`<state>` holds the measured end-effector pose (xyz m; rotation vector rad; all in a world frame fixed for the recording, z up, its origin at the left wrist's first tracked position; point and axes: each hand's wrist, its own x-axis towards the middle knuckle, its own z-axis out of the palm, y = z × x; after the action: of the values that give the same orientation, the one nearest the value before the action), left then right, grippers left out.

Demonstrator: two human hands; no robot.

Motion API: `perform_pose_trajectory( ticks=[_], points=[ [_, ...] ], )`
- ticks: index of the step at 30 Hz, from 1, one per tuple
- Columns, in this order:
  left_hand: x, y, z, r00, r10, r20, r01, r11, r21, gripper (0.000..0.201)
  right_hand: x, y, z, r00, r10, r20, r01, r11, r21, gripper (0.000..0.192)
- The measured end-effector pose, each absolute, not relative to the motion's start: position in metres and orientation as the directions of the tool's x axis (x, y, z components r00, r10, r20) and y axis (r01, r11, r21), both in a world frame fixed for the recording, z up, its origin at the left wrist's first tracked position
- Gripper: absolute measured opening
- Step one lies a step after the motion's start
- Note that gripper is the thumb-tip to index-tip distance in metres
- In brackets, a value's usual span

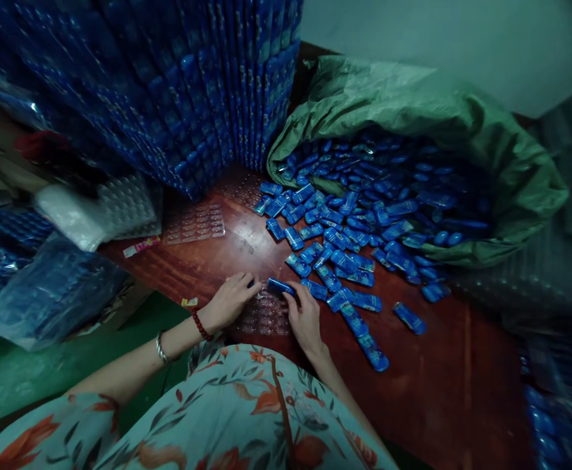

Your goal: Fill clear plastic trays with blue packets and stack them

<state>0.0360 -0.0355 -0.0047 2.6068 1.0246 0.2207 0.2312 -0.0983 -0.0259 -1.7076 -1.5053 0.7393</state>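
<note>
1. Blue packets (344, 261) are scattered at 2 o'clock on the reddish-brown worktop (442, 391).
2. A green sack (462, 117) is seen.
3. Red-orange flowers are printed on the pale teal garment (246, 418).

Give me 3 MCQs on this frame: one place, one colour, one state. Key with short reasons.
1. Where does the clear blister tray lie?
A. inside the sack
B. on the table between both hands
C. on the stacked sheets

2. What colour is the sack?
A. green
B. red
C. white

3. What is the right hand doing?
A. resting flat and empty
B. pinching a blue packet at its fingertips
C. gripping the sack rim

Key: B, the tray sits on the wooden table between the left hand and the right hand; A, the sack cloth is green; B, a blue packet sits at the right fingertips.
</note>
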Motion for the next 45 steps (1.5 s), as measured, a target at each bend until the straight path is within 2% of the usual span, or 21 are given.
perform_pose_trajectory(
  ticks=[3, 6, 8, 11, 15, 19, 21, 24, 26, 28, 30, 32, 35, 37, 39, 42, 45],
  points=[
    [0.036, -0.034, -0.007, 0.717, 0.696, 0.028, 0.636, -0.67, 0.383, 0.028, 0.231, -0.092, -0.014, 0.022, 0.999, 0.045, 0.722, 0.016, -0.692, 0.028],
    [0.036, -0.036, -0.012, 0.701, 0.711, 0.058, 0.637, -0.66, 0.398, 0.03, 0.225, -0.079, 0.003, -0.126, 0.989, -0.079, 0.907, 0.082, -0.414, 0.036],
    [0.036, -0.038, -0.015, 0.698, 0.712, 0.071, 0.634, -0.661, 0.4, 0.03, 0.221, -0.072, 0.013, -0.195, 0.97, -0.143, 0.957, 0.156, -0.244, 0.039],
    [0.038, -0.039, -0.019, 0.695, 0.715, 0.079, 0.637, -0.663, 0.392, 0.031, 0.215, -0.063, 0.024, -0.27, 0.946, -0.181, 0.961, 0.255, -0.104, 0.034],
    [0.043, -0.038, -0.024, 0.696, 0.715, 0.069, 0.639, -0.66, 0.395, 0.031, 0.208, -0.052, 0.029, -0.378, 0.907, -0.185, 0.926, 0.374, -0.059, 0.031],
    [0.047, -0.036, -0.026, 0.701, 0.71, 0.073, 0.635, -0.667, 0.391, 0.027, 0.207, -0.04, 0.029, -0.405, 0.879, -0.251, 0.914, 0.393, -0.099, 0.032],
    [0.045, -0.034, -0.022, 0.709, 0.701, 0.084, 0.624, -0.678, 0.389, 0.027, 0.214, -0.038, 0.031, -0.402, 0.878, -0.262, 0.913, 0.36, -0.193, 0.031],
    [0.039, -0.022, -0.01, 0.748, 0.659, 0.075, 0.589, -0.712, 0.381, 0.023, 0.239, -0.039, 0.035, -0.424, 0.893, -0.15, 0.84, 0.325, -0.434, 0.037],
    [0.036, -0.004, 0.0, 0.754, 0.651, 0.084, 0.568, -0.711, 0.413, 0.031, 0.257, -0.04, 0.035, -0.356, 0.929, -0.104, 0.821, 0.258, -0.509, 0.033],
    [0.039, 0.022, 0.005, 0.691, 0.711, 0.132, 0.587, -0.658, 0.472, 0.034, 0.27, -0.039, 0.032, -0.176, 0.975, -0.136, 0.906, 0.106, -0.411, 0.03],
    [0.051, 0.053, 0.004, 0.603, 0.776, 0.185, 0.633, -0.607, 0.481, 0.032, 0.273, -0.036, 0.025, -0.029, 0.986, -0.166, 0.977, -0.007, -0.215, 0.027],
    [0.069, 0.081, -0.002, 0.637, 0.746, 0.193, 0.655, -0.656, 0.376, 0.032, 0.268, -0.033, 0.016, 0.0, 0.984, -0.177, 0.998, -0.011, -0.063, 0.028],
    [0.097, 0.11, -0.014, 0.758, 0.646, 0.09, 0.623, -0.758, 0.194, 0.031, 0.255, -0.034, 0.003, -0.035, 0.985, -0.168, 0.999, 0.036, 0.0, 0.028],
    [0.109, 0.12, -0.019, 0.783, 0.619, 0.051, 0.606, -0.779, 0.161, 0.03, 0.25, -0.039, -0.006, -0.012, 0.99, -0.14, 1.0, 0.009, -0.023, 0.028],
    [0.113, 0.123, -0.02, 0.779, 0.623, 0.066, 0.6, -0.772, 0.208, 0.026, 0.252, -0.046, -0.015, 0.022, 0.996, -0.087, 0.993, -0.031, -0.111, 0.028],
    [0.103, 0.119, -0.015, 0.705, 0.689, 0.168, 0.585, -0.698, 0.412, 0.021, 0.265, -0.061, -0.027, 0.057, 0.998, 0.039, 0.905, -0.035, -0.423, 0.027],
    [0.073, 0.096, -0.004, 0.545, 0.793, 0.273, 0.512, -0.572, 0.64, 0.022, 0.277, -0.082, -0.029, 0.185, 0.976, 0.118, 0.695, -0.045, -0.717, 0.025]
  ],
)
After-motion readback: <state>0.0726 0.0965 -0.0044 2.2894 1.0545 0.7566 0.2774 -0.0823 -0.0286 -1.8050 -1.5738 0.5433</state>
